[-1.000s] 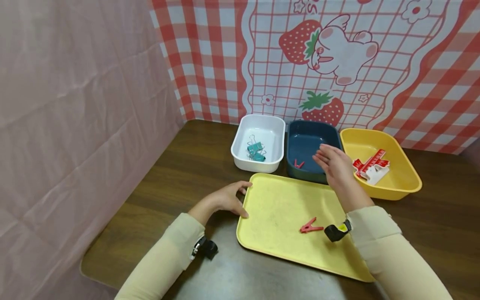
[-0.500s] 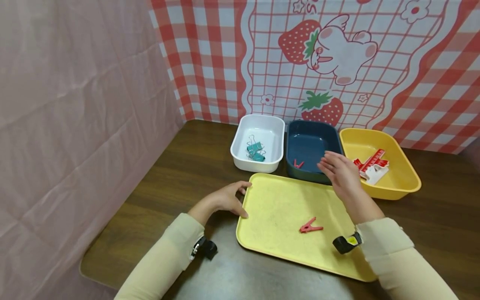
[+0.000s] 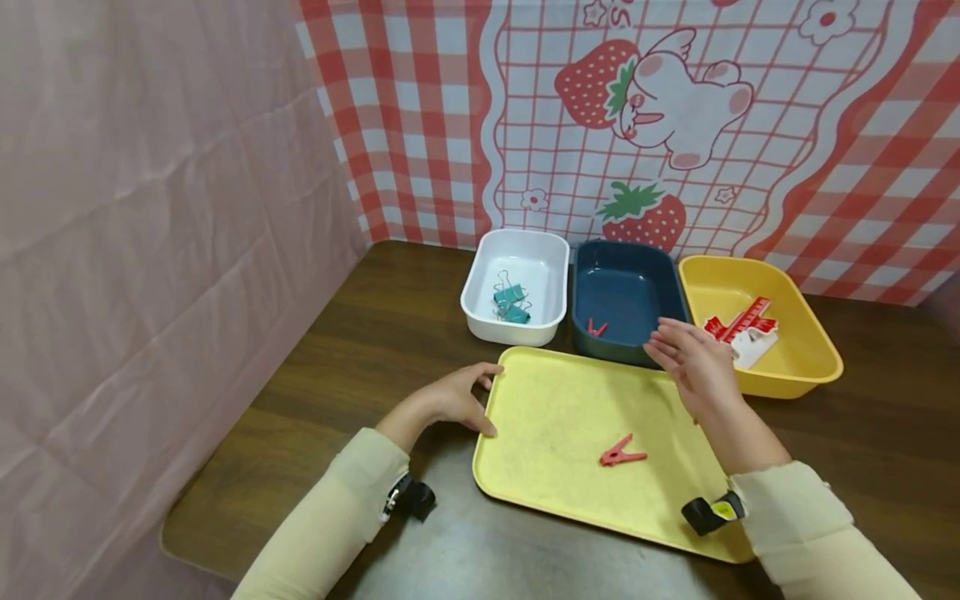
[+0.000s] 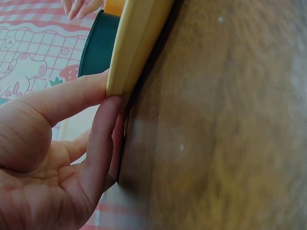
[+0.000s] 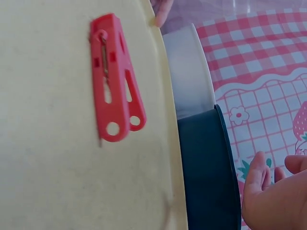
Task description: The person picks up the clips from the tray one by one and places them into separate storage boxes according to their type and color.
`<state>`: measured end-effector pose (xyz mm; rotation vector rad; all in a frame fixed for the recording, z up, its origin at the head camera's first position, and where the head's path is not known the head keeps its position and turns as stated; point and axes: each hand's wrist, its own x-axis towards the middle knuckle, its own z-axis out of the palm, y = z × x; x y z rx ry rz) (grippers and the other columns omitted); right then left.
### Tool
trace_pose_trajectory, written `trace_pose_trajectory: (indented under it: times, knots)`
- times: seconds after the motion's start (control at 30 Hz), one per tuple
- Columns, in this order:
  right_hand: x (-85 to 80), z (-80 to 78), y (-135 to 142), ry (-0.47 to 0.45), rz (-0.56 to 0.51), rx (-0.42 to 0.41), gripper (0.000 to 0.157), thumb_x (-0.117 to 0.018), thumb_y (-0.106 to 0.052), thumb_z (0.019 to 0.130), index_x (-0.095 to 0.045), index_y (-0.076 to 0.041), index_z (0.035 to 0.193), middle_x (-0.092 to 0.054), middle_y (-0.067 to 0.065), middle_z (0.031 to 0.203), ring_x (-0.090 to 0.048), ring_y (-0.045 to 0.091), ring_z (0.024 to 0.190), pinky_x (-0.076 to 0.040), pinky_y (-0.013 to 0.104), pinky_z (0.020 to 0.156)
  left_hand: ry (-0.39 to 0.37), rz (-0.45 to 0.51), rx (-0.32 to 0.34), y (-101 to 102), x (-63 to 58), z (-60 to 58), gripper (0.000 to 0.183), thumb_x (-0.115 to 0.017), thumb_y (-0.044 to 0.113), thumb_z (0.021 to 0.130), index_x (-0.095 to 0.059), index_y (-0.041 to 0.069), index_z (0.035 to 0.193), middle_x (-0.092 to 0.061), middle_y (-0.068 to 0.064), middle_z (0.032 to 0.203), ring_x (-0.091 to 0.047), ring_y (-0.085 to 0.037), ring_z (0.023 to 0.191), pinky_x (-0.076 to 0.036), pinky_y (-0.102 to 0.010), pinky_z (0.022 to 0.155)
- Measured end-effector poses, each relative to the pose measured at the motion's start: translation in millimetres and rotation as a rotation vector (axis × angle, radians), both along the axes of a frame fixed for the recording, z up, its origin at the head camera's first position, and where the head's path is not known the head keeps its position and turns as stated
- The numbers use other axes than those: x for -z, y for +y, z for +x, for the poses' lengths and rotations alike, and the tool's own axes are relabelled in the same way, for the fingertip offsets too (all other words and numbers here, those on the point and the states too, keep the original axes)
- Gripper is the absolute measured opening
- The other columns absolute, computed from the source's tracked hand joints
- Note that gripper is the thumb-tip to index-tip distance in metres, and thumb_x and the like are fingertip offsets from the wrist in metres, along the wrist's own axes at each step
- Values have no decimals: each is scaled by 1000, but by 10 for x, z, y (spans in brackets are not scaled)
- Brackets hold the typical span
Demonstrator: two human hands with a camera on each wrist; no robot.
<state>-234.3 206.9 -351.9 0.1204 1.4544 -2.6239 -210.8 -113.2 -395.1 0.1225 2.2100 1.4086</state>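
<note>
At the left edge of a yellow tray (image 3: 555,400), my left hand (image 3: 453,397) grips the rim; in the left wrist view its thumb and fingertips (image 4: 114,103) meet at the tray's edge. A red plastic clothespin (image 3: 621,452) lies on the tray, and in the right wrist view the clothespin (image 5: 112,81) shows its metal spring and holed handles. My right hand (image 3: 697,367) is held over the tray's far right part, fingers extended and holding nothing. It overlaps the front corner of a dark blue bin (image 3: 626,287). Another red clothespin (image 3: 597,327) lies inside that bin.
Left of the blue bin stands a white bin (image 3: 517,333) with teal binder clips (image 3: 512,302). To its right, a yellow bin (image 3: 806,350) holds red and white clips (image 3: 750,329). A checked strawberry cloth (image 3: 525,125) hangs behind the wooden table (image 3: 322,358).
My right hand has drifted right and toward me, away from over the blue bin. The left hand, the tray and the clothespin on it stay in place.
</note>
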Motion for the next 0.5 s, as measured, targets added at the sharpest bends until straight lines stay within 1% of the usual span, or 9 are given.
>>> trace_pose_trajectory:
  times: [0.17, 0.37, 0.5]
  knots:
    - [32, 86, -7, 15, 45, -23, 9, -61, -11, 90, -67, -10, 96, -63, 6, 89, -62, 15, 83, -52, 26, 76, 5, -6, 1, 4, -5, 5, 92, -81, -12, 60, -39, 11, 139, -41, -14, 120, -55, -20, 65, -52, -29, 62]
    - [79, 185, -14, 33, 63, -50, 10, -60, -11, 91, -69, -11, 94, -63, 6, 88, -63, 14, 81, -52, 27, 76, 8, 14, -3, -1, 2, 13, 93, -80, -14, 60, -38, 10, 139, -40, -14, 120, -55, -20, 64, -52, -30, 61]
    - [102, 252, -2, 20, 88, -68, 11, -59, -12, 92, -68, -11, 96, -64, 5, 89, -63, 14, 81, -52, 27, 77, 15, 29, -4, -5, 24, 10, 94, -80, -15, 60, -37, 9, 140, -40, -14, 119, -55, -19, 63, -53, -29, 60]
